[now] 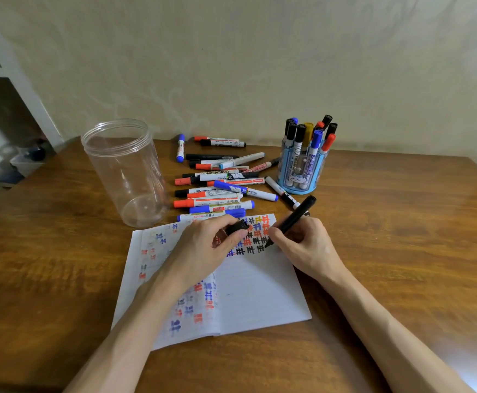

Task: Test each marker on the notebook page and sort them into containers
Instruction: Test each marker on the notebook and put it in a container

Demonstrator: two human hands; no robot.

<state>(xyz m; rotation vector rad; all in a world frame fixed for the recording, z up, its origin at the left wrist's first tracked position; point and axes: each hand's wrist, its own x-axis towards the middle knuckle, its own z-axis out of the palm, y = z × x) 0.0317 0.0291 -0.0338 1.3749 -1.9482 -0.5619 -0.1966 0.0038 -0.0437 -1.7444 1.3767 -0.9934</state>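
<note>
Both hands are down on the page, close together but not touching. The right hand [302, 246] grips a black marker [295, 217] in a writing hold, thumb and fingers curled round the lower barrel, and the tip is pressed onto the right-hand page of the open notebook [260, 296]. The barrel leans up and away to the right. The left hand [203, 245] rests across the middle of the notebook, its fingers pinching the marker's black cap [236, 226] just left of the tip.

Around that tip the page carries rows of small test marks in black, blue, red and one in yellow. Fainter marks in red and blue show on the left page.

The notebook lies flat on the wooden table [401, 228]. Just beyond its far edge sits a pile of loose markers [217, 191], red, blue and black caps, lying mostly sideways. A clear jar [124, 171] stands upright with its mouth open, near the notebook's far left corner. To the right of the pile, a blue holder [284, 181] stands upright with capped markers [308, 137] poking out of its top. A pale wall [260, 66] runs behind it all.
</note>
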